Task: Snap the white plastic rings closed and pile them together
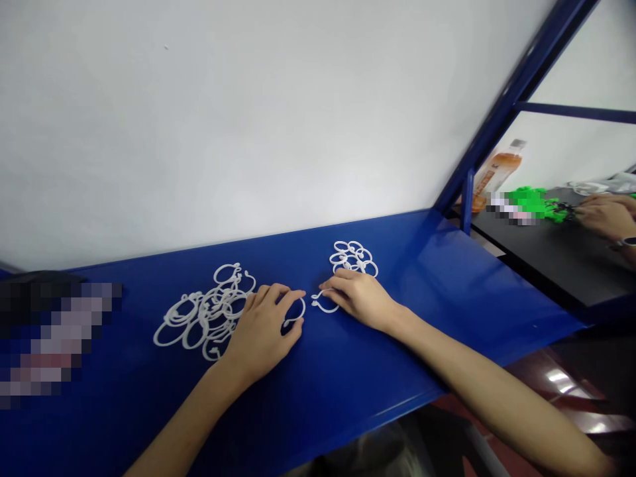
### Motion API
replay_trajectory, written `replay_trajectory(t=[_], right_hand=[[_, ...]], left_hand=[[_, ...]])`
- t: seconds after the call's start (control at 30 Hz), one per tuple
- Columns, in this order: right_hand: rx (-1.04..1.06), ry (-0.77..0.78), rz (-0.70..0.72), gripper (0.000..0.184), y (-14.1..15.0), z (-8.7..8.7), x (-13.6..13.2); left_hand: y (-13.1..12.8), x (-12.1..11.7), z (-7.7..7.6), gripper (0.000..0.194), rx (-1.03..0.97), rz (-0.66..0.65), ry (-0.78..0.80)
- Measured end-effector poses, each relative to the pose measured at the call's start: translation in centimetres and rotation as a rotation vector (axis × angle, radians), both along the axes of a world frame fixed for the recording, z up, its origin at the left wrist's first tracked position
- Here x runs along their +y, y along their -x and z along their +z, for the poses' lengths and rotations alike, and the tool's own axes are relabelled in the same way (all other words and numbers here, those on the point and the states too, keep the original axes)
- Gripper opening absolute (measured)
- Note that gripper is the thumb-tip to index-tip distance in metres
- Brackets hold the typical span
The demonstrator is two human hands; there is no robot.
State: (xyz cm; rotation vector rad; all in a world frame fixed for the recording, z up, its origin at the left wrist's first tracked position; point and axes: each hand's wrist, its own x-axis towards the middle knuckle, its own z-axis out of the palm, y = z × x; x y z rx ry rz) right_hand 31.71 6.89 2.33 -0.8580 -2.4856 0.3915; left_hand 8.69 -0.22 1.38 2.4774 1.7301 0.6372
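At the frame's centre, our left hand [263, 328] pinches one white split ring [304, 309]; our right hand [365, 298] grips a second split ring [326, 311].

I can't read a single word or number from here. The orange bottle [507, 163] over on the far right carries a pale label [491, 180] with marks running down it, but they're too small and blurred to make out.

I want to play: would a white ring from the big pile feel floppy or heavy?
The piled white rings look thin, so one is probably light. They hold rounded shapes, so likely springy, not floppy. Because they overlap, one might snag.
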Motion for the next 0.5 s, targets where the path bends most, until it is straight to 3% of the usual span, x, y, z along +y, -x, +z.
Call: replay_trajectory(t=[0.13,0.3,0.5], right_hand=[[0.082,0.082,-0.02,0.015,0.6,-0.2,-0.4],[0.21,0.178,0.048,0.011,1.2,-0.1,-1.0],[0.279,0.279,0.046,0.01,1.3,0.5,-1.2]], left_hand=[[-0.1,-0.3,0.1,0.047,0.0,-0.029,-0.026],[-0.4,-0.2,0.5,0.023,-0.084,-0.095,-0.065],[0.2,0.1,0.7,0.017,-0.142,-0.164,-0.159]])
